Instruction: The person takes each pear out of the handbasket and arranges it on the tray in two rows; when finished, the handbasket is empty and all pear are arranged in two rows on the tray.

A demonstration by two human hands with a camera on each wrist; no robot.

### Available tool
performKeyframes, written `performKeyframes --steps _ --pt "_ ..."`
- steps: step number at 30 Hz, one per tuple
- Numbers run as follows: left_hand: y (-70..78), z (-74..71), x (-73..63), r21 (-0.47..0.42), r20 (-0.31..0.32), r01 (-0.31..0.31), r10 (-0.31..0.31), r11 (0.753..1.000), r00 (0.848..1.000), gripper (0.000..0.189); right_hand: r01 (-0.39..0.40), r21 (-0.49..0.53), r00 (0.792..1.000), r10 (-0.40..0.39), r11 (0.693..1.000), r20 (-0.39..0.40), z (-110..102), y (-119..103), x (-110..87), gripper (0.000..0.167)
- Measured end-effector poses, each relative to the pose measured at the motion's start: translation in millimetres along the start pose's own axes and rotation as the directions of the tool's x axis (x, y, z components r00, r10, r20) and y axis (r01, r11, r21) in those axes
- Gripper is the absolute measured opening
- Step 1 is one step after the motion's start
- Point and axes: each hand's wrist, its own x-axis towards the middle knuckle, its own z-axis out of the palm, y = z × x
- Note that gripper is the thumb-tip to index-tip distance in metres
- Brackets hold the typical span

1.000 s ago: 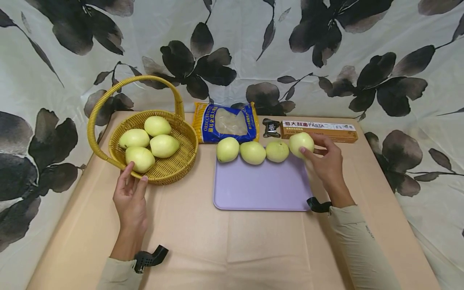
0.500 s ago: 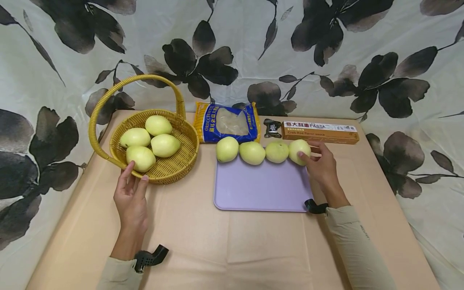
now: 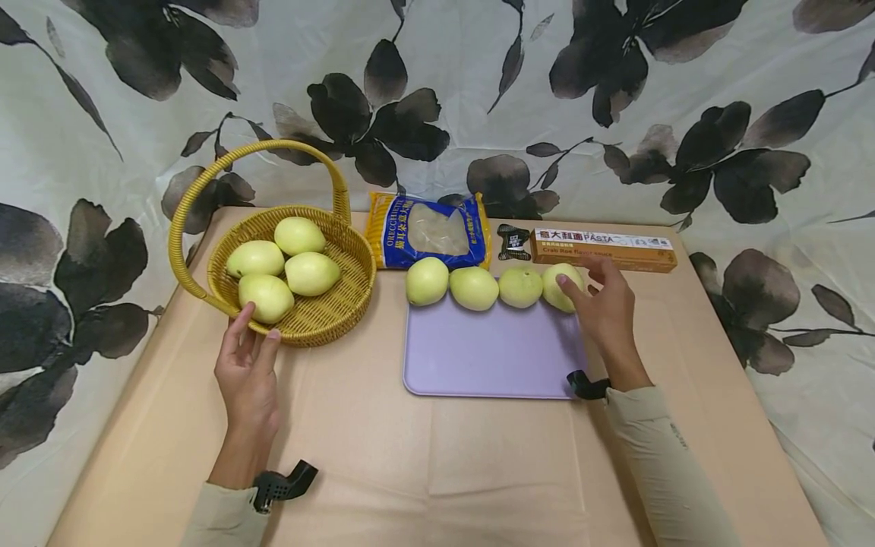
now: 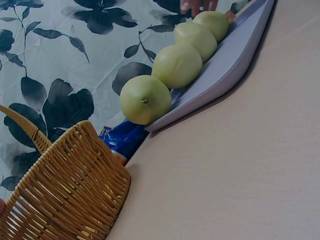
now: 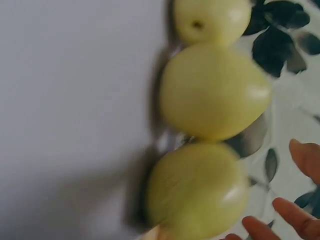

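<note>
A yellow woven basket (image 3: 335,319) with a tall handle stands at the left and holds several smooth, pale yellow-green fruits (image 3: 312,274). My left hand (image 3: 247,387) holds its near rim, thumb and index fingertips at the edge. Along the far edge of a lilac tray (image 3: 492,357), more such fruits stand in a row, side by side. The rightmost fruit (image 3: 562,289) has my right hand (image 3: 607,308) beside it, thumb overlapping it in the head view. In the right wrist view, the fingers (image 5: 295,220) are spread apart, off that fruit.
Behind the row lie a blue and yellow bag of pasta (image 3: 434,230), a small black packet (image 3: 513,241) and an orange and white pasta box (image 3: 604,249). A floral cloth (image 3: 478,76) hangs behind the beige table (image 3: 362,456).
My right hand has lowered the rightmost fruit into the row at the tray's far edge, and its fingers have loosened from it. The left hand and basket stay in place.
</note>
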Motion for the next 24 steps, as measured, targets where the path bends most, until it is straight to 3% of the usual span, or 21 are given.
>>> performKeyframes --steps 7,12,20,24 --pt "0.3 0.3 -0.2 -0.004 0.005 -0.002 0.002 1.0 1.0 0.059 0.183 0.08 0.983 -0.179 0.98 -0.051 18 -43 -6.3 0.058" --pt "0.0 0.6 -0.1 -0.008 0.004 -0.002 0.002 1.0 1.0 0.059 0.306 0.191 0.952 -0.305 0.933 -0.032 35 -72 -9.1 0.054" --pt "0.6 1.5 -0.3 -0.011 0.001 -0.001 0.001 1.0 1.0 0.059 0.421 0.29 0.897 -0.442 0.859 0.008 65 -112 -14.7 0.054" --pt "1.1 1.3 0.0 -0.011 -0.002 -0.001 0.001 1.0 1.0 0.059 0.457 0.301 0.871 -0.489 0.837 0.039 82 -129 -18.6 0.053"
